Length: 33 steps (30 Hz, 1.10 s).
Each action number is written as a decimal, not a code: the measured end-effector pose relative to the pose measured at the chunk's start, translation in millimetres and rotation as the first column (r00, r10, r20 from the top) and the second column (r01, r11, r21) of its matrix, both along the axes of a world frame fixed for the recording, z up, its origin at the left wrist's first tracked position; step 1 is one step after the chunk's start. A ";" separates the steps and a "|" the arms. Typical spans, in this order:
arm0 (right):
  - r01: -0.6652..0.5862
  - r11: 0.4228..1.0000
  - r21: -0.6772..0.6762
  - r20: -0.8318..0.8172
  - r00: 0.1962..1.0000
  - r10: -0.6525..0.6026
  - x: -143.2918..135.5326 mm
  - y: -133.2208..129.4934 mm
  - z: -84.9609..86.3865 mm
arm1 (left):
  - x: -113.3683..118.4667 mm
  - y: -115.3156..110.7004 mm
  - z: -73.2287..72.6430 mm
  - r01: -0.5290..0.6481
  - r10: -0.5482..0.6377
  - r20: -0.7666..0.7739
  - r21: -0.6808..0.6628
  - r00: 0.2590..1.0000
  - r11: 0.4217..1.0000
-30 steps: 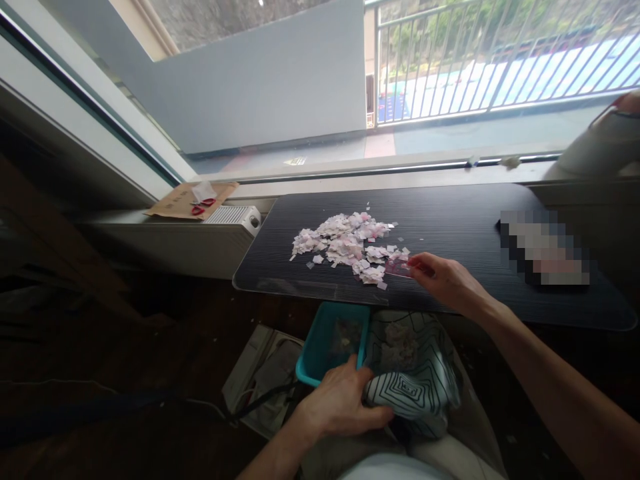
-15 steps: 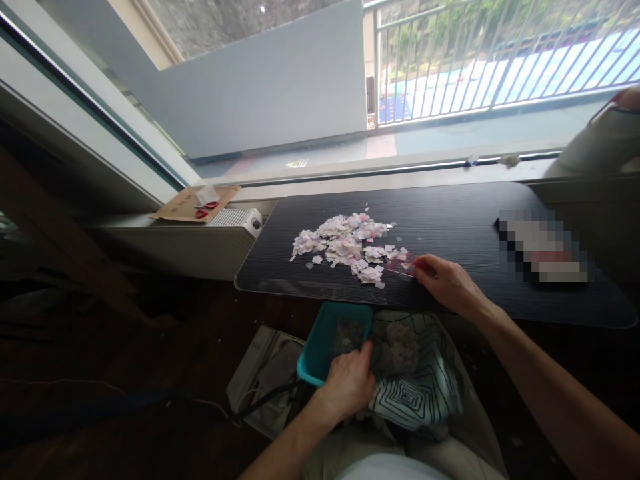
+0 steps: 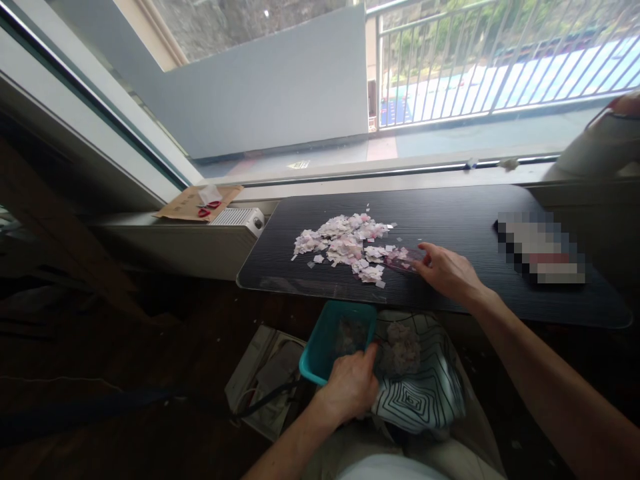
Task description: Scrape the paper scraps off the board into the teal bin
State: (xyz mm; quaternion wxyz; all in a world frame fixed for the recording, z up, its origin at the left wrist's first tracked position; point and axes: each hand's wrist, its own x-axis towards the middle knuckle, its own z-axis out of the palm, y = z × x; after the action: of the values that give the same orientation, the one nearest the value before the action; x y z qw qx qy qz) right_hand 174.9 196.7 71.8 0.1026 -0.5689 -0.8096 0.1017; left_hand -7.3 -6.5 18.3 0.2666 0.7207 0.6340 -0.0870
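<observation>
A loose heap of small white and pinkish paper scraps (image 3: 343,237) lies on the dark table (image 3: 465,220). My right hand (image 3: 447,268) is at the heap's right edge. Its thumb and fingers pinch a thin, clear, pink-tinted plastic piece (image 3: 406,261), which lies low against the tabletop among the nearest scraps. Below the table's front edge, my left hand (image 3: 351,381) grips the near right rim of a teal plastic bin (image 3: 313,353). Some scraps show dimly inside that bin. The left fingers are partly hidden by the rim.
More scraps (image 3: 400,347) sit on a patterned cloth (image 3: 417,400) over my lap. A pixelated object (image 3: 543,248) lies on the table's right side. Red-handled scissors (image 3: 209,209) rest on a brown envelope (image 3: 183,203) on the sill. A box (image 3: 267,380) stands on the floor beside the bin.
My right hand has turned slightly and shifted a little, with the plastic piece now flatter among the scraps at the heap's edge. My left hand stays on the bin.
</observation>
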 end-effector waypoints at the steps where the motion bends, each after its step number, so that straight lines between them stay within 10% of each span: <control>1: 0.008 0.999 0.034 0.025 1.000 -0.009 4.5 -2.2 3.2 | -0.6 -0.3 -0.1 -0.002 0.002 0.000 0.001 1.000 1.000; 5: 0.036 0.994 0.101 0.025 0.999 -0.038 27.9 -30.4 14.3 | -3.1 -1.0 -1.1 -0.006 0.006 0.001 -0.001 1.000 1.000; 9: 0.013 0.964 -0.264 0.056 0.998 0.002 42.4 -71.8 9.4 | -3.4 -1.1 -2.8 -0.001 0.000 0.012 0.009 1.000 1.000; 13: 0.112 0.929 -0.353 -0.001 0.993 -0.120 48.3 -99.1 -2.2 | -1.2 -2.9 -4.2 0.004 -0.005 0.021 0.031 1.000 1.000; 22: 0.064 0.818 -0.571 -0.062 0.991 -0.121 61.6 -139.1 -72.8 | 7.6 -17.7 7.0 -0.037 0.036 0.022 0.090 0.999 0.995; 33: 0.058 0.883 -0.466 -0.214 0.961 -0.176 60.9 -149.5 -90.9 | 11.2 -52.7 10.3 0.040 -0.046 0.042 0.135 0.998 0.990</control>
State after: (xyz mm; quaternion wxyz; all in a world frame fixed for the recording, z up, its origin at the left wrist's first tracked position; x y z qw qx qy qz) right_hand 235.9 47.3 -19.2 0.0736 -0.6076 -0.7077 0.3529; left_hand 3.9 -59.2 28.6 0.2297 0.7522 0.6167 -0.0339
